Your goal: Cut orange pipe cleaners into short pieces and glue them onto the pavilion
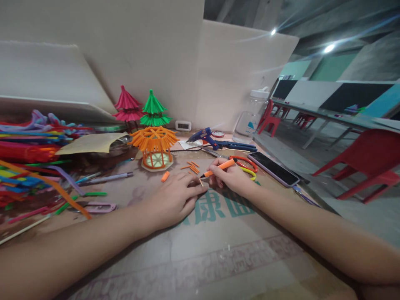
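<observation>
Steadiness looked vital, since the left hand (176, 196) seemed to pin a small stick (201, 182) against the tabletop (140, 262) with its fingertips (by the near end) while the right hand (229, 177) pinched an orange marker (222, 166), tip beside it.

A craft workshop is suggested by pipe cleaners (28, 152), a glue gun (200, 135) and scissors (242, 158) on the tabletop (150, 260), with red chairs (364, 156) beyond.

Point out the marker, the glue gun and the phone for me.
Marker (225, 165): head view, on the orange barrel.
Glue gun (203, 135): head view, on its body.
Phone (274, 168): head view, middle of the dark screen.
</observation>
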Available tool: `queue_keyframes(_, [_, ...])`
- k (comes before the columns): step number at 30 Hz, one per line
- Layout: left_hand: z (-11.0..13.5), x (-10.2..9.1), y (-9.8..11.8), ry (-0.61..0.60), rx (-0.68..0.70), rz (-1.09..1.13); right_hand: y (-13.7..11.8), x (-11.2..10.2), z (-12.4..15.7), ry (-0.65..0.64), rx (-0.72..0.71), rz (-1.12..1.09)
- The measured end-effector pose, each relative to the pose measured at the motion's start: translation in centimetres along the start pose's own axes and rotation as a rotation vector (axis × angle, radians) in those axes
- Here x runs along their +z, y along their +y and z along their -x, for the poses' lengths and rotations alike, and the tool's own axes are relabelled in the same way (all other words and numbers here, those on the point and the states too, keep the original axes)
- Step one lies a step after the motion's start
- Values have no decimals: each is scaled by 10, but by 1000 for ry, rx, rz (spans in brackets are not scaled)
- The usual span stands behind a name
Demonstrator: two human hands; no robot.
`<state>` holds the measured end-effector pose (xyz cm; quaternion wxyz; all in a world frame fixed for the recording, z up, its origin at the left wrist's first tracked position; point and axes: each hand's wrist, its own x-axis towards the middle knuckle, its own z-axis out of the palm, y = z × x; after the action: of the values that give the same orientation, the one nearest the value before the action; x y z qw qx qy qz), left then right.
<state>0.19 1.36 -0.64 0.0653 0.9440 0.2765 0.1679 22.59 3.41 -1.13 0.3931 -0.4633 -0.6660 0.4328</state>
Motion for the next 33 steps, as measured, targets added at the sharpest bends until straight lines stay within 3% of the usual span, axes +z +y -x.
queue_keyframes(24, [0, 2, -3, -8, -3, 5, 1, 1, -3, 48, 19, -6])
queue_keyframes(33, [1, 5, -5, 20, 5, 6, 0, -1, -2, -5, 45, -33])
